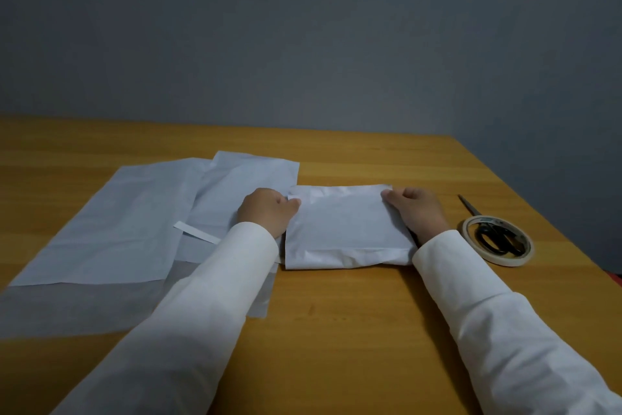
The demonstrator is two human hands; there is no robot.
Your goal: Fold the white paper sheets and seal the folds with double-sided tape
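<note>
Gripping the folded sheet (346, 226) at 9 and 3 o'clock, your left hand (266, 211) and right hand (417, 209) clamp its edges, probably to keep the fold closed.

The packet (346, 229) held between both hands is plain white, faintly blue in this dim light. Left of the grip lie pale bluish-white sheets (111, 219). Right of it, a cream tape roll (471, 224) rings black-handled scissors (498, 239). The table (336, 330) is honey-yellow wood grain, the sleeves (505, 330) white, the wall (303, 27) flat grey.
</note>
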